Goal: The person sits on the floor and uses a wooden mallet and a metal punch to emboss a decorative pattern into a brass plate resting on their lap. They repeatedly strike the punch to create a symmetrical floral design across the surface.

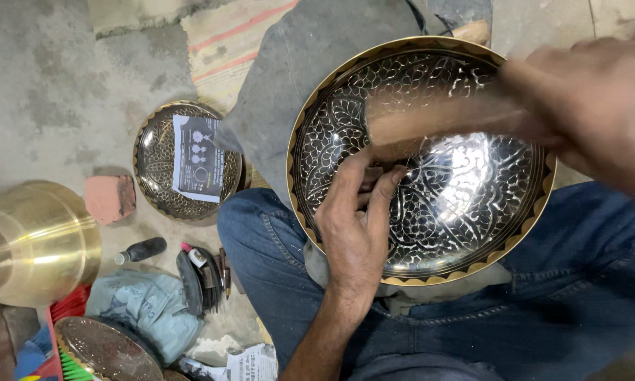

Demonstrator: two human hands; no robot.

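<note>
Two hands meet over the engraved bowl (pixel 465 212): left hand (pixel 356 219) pinching, right hand (pixel 600 106) blurred.

bowl (pixel 430 233) on lap, plate (pixel 158 166) left (paper (pixel 197 159) on it)

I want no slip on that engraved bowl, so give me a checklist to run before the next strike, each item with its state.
1. Bowl rests on the lap, over the grey cloth: ok.
2. Left hand sits inside the bowl, fingers pinched on a small tool whose tip is hidden: ok for grip, cannot tell for tip placement.
3. Right hand holds the wooden mallet: ok, though both are blurred.
4. Mallet lines up over the small tool: cannot tell, blur hides it.
5. Left fingers out from under the mallet: not ok, they lie directly beneath it.
6. Smaller plate on the floor lies apart from the work: ok.
</note>
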